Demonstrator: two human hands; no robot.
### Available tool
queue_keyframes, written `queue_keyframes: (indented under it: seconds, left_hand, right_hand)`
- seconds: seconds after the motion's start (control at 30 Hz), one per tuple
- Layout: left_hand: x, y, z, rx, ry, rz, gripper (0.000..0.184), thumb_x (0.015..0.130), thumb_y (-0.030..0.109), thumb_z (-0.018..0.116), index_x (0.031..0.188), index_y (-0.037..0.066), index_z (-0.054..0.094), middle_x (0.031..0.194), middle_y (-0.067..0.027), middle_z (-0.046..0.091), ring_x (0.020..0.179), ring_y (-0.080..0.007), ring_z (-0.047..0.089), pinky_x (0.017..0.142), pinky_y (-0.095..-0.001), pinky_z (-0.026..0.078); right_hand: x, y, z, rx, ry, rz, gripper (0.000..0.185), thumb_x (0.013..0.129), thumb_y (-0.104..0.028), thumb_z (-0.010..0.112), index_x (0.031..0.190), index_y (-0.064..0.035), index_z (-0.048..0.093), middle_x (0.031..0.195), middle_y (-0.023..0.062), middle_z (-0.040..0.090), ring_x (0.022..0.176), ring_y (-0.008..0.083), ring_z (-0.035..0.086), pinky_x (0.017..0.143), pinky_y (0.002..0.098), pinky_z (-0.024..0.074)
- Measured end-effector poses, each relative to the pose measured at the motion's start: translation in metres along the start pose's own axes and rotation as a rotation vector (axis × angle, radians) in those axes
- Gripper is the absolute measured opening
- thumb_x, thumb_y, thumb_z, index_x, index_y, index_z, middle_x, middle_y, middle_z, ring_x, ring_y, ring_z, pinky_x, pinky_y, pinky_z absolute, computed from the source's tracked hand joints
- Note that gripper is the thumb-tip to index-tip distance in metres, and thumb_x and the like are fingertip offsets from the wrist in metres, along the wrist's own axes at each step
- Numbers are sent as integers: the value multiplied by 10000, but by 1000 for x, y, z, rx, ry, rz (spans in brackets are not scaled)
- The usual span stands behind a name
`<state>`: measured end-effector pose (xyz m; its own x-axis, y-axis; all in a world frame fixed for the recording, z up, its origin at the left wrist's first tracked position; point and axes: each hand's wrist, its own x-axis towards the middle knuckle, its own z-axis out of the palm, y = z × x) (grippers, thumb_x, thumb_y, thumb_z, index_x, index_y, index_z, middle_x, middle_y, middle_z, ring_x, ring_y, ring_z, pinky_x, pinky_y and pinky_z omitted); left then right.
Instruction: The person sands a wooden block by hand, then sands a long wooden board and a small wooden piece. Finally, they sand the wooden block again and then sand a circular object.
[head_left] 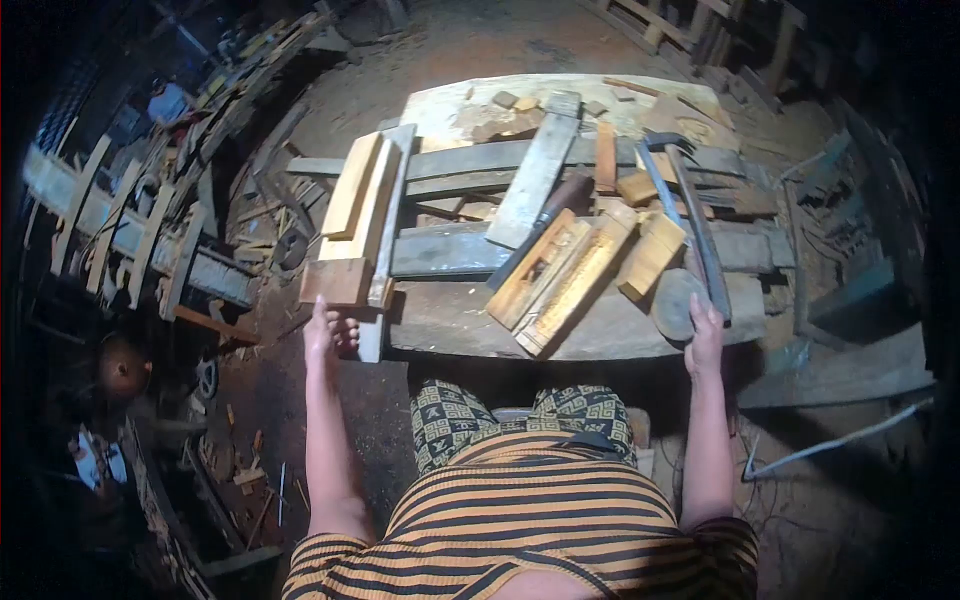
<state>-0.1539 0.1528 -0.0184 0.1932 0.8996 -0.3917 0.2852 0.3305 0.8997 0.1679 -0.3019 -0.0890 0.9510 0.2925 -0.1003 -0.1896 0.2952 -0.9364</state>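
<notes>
My left hand (328, 335) is at the near end of the stacked boards, its thumb on a brown wooden block (335, 282) and its fingers curled below the edge. Behind that block lie pale wooden pieces (352, 188) on a long narrow board (370, 338). On the other side, my right hand (704, 338) grips the edge of a round grey disc (677, 304), with thumb up and fingers partly hidden. Close to it are a hammer (697, 220) with a long handle and a blue bar (660, 185). A yellowish block (652, 255) sits left of the disc.
The slatted workbench (570, 333) also bears a long wooden piece with a rough yellow face (580, 280), a dark-handled chisel-like tool (542, 225) and a grey board (537, 170). A plywood sheet (440, 110) lies behind. Scrap wood (245, 470) litters the left floor.
</notes>
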Motion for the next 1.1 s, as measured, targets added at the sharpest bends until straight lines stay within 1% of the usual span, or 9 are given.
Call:
queue_keyframes:
  seconds: [0.1,0.23,0.3,0.37,0.5,0.57,0.77,1.0,1.1]
  left_hand:
    - [-8,-2,-4,66,93,203,452,905,496,466,811,59,531,510,43,387,388,-52,383,346,-211,310]
    - [-81,7,59,162,16,596,220,888,279,590,829,75,532,578,49,447,432,-9,393,354,-156,272]
    - [-128,13,108,227,-245,761,198,812,163,667,927,31,575,750,16,513,652,-56,462,578,-207,400]
    - [-156,10,146,425,-603,619,372,747,185,717,1051,37,562,811,-57,570,755,-124,541,668,-273,456]
    - [-185,10,236,678,-902,1163,568,720,280,709,1185,38,491,882,-190,567,839,-354,577,745,-415,476]
    - [-198,12,267,829,-864,1306,702,727,275,706,1298,24,385,958,-217,565,879,-355,580,734,-401,485]
    - [-202,-9,332,1065,-724,1282,866,696,368,722,1346,5,280,936,-206,543,805,-351,600,685,-414,503]
    - [-193,-9,334,1086,-645,1298,674,754,208,612,1343,63,319,899,-195,552,718,-366,613,644,-448,498]
    - [-192,-1,329,1128,-642,1293,613,746,256,648,1287,81,420,866,-169,549,689,-351,604,615,-439,490]
  right_hand:
    - [-5,-9,8,39,-5,22,380,883,-200,577,1175,40,538,1143,89,576,1057,162,522,955,292,356]
    - [-1,-1,8,62,105,-39,417,883,-228,577,1201,34,513,1140,82,568,1044,163,520,953,298,356]
    - [1,-2,6,98,148,-27,416,881,-242,581,1194,24,514,1137,81,562,1041,169,522,943,310,371]
    - [1,-5,5,275,164,-32,406,880,-256,584,1174,17,523,1129,83,560,1043,173,522,932,323,387]
    - [1,6,1,280,190,-94,401,887,-265,574,1168,17,525,1117,87,564,1041,175,520,934,325,388]
    - [-4,4,11,144,217,-195,391,903,-256,553,1167,30,523,1134,80,553,1038,153,499,949,299,350]
    - [-7,8,11,131,152,-176,400,908,-248,551,1177,46,515,1168,83,534,1063,136,468,954,289,333]
    - [-9,13,9,-156,107,-282,387,913,-253,541,1158,46,530,1149,83,545,1051,143,473,938,284,339]
    - [-14,3,18,-103,99,-288,382,912,-268,540,1128,47,547,1092,89,574,999,148,501,907,288,365]
